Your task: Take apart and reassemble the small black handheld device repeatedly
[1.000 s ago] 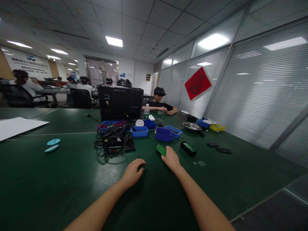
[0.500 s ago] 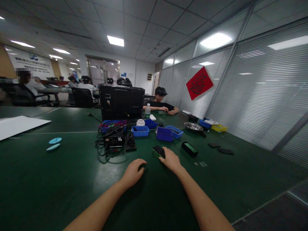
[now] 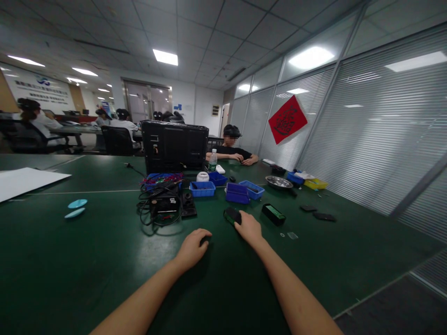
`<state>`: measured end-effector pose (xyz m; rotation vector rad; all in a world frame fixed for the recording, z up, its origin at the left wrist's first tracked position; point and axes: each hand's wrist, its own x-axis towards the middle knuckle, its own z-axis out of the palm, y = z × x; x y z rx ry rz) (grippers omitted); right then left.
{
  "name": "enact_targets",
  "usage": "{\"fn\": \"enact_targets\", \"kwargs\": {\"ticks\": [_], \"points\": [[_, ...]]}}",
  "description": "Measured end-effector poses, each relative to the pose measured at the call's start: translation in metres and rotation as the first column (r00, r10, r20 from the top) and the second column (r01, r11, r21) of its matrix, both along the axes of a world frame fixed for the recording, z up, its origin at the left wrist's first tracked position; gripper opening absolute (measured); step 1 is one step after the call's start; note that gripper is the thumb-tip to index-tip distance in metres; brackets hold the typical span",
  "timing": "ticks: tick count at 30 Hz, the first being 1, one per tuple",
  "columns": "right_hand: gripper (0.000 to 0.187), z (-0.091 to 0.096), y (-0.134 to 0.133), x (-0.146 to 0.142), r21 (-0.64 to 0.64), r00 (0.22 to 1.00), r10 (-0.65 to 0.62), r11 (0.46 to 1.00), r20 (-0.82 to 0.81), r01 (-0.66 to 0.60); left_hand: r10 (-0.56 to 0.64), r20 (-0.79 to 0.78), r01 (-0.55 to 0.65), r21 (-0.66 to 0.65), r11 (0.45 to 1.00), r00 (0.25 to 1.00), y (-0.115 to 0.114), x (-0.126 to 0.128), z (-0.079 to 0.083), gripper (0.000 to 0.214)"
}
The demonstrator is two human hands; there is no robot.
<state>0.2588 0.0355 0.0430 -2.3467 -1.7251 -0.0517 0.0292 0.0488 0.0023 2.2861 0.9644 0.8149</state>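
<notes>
Handling seems the step: right hand (image 3: pixel 250 229) is gripping a dark gadget (image 3: pixel 231 215) by its right end, left of a black box (image 3: pixel 274 214) on the surface (image 3: pixel 111 251). Left hand (image 3: pixel 193 248) is curving loosely, grip fairly wide, holding nothing. Next move is probably calling for steady fingers.

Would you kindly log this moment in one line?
Right hand: holding black-and-green part; left hand: open, empty; nearby: black case, green circuit board

2 black-and-green devices (image 3: pixel 232 215), 2 cyan pieces (image 3: pixel 77 204), 1 bottle (image 3: pixel 213 162).
</notes>
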Motion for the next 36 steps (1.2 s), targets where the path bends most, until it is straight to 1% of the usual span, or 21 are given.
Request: {"fn": "enact_targets", "kwargs": {"ticks": [3, 6, 8, 11, 14, 16, 18, 20, 22, 24, 26, 28, 30, 32, 36], "points": [[0.041, -0.003, -0.002, -0.008, 0.07, 0.99, 0.047, 0.996, 0.136, -0.057, -0.002, -0.002, 0.002, 0.011, 1.0, 1.0, 0.001, 0.0, -0.001, 0.031], [0.032, -0.006, -0.005, -0.021, 0.127, 0.954, 0.079, 0.985, 0.289, -0.12, 0.002, -0.005, -0.002, 0.017, 1.0, 1.0, 0.001, 0.001, -0.002, 0.031], [0.027, -0.008, -0.008, -0.03, 0.15, 0.928, 0.083, 0.978, 0.362, -0.146, 0.006, -0.01, -0.005, 0.016, 1.0, 1.0, 0.0, 0.001, -0.001, 0.031], [0.026, -0.009, -0.011, -0.041, 0.173, 0.906, 0.091, 0.969, 0.413, -0.175, 0.013, -0.019, -0.013, 0.007, 1.0, 1.0, -0.001, 0.002, 0.0, 0.031], [0.033, -0.009, -0.015, -0.048, 0.153, 0.903, 0.136, 0.965, 0.408, -0.215, 0.013, -0.018, -0.013, 0.001, 1.0, 1.0, -0.001, 0.002, 0.001, 0.031], [0.036, -0.009, -0.016, -0.051, 0.143, 0.909, 0.166, 0.961, 0.383, -0.236, 0.011, -0.012, -0.011, 0.003, 1.0, 1.0, -0.001, 0.002, 0.002, 0.031], [0.036, -0.008, -0.016, -0.05, 0.163, 0.931, 0.18, 0.957, 0.319, -0.241, 0.015, -0.01, -0.015, -0.001, 1.0, 1.0, -0.001, 0.002, 0.003, 0.031], [0.038, -0.008, -0.014, -0.046, 0.202, 0.967, 0.172, 0.957, 0.187, -0.209, 0.022, -0.012, -0.022, -0.012, 1.0, 1.0, -0.001, 0.002, 0.003, 0.032], [0.041, -0.007, -0.011, -0.039, 0.224, 0.989, 0.149, 0.964, 0.009, -0.147, 0.022, -0.014, -0.022, -0.018, 1.0, 1.0, -0.001, 0.001, 0.004, 0.032], [0.045, -0.006, -0.008, -0.032, 0.2, 0.981, 0.113, 0.976, -0.156, -0.081, 0.016, -0.008, -0.017, -0.015, 1.0, 1.0, -0.001, 0.001, 0.004, 0.032], [0.048, -0.006, -0.006, -0.027, 0.148, 0.962, 0.079, 0.988, -0.261, -0.041, 0.012, -0.001, -0.012, -0.01, 1.0, 1.0, -0.002, 0.001, 0.004, 0.032], [0.048, -0.007, -0.003, -0.025, 0.101, 0.952, 0.074, 0.994, -0.298, -0.046, 0.014, 0.002, -0.014, -0.008, 1.0, 1.0, -0.002, 0.001, 0.004, 0.031], [0.047, -0.009, -0.002, -0.025, 0.076, 0.953, 0.094, 0.994, -0.288, -0.075, 0.015, 0.003, -0.015, -0.008, 1.0, 1.0, -0.001, 0.001, 0.003, 0.031], [0.044, -0.012, -0.001, -0.026, 0.065, 0.958, 0.114, 0.993, -0.263, -0.101, 0.011, 0.007, -0.011, -0.005, 1.0, 1.0, -0.001, 0.001, 0.002, 0.031], [0.038, -0.013, 0.001, -0.029, 0.061, 0.967, 0.107, 0.994, -0.23, -0.096, 0.01, 0.012, -0.009, -0.003, 1.0, 1.0, 0.0, 0.001, 0.001, 0.032]]}}
